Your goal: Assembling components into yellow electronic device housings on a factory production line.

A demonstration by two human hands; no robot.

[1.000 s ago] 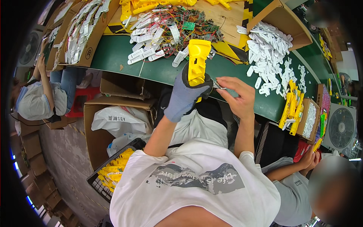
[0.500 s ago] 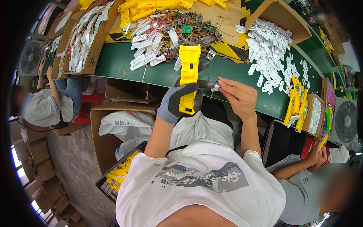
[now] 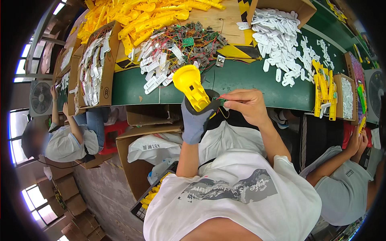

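Note:
My left hand (image 3: 196,120), in a grey glove with dark fingers, is closed round a yellow plastic housing half (image 3: 189,80). The shell is tilted, its wide rounded end up and to the left, its hollow side with a small square hole showing. Just to its right, my bare right hand (image 3: 251,106) pinches a small green circuit board (image 3: 219,99) between thumb and fingers, close against the gloved fingertips. A thin yellow wire (image 3: 226,114) loops below the board. How the board meets the housing is hidden by the glove.
Wired circuit parts (image 3: 197,42) and white pieces (image 3: 155,74) lie heaped ahead, with yellow shells (image 3: 157,18) behind. A carton (image 3: 307,6) of white strips spills at right. Yellow parts (image 3: 325,90) overhang the green table's edge (image 3: 241,80). Co-workers sit at both sides.
The yellow housing has turned from upright to tilted, its wide end now upper left. My right hand has brought its small part against the gloved hand. The whole view has shifted.

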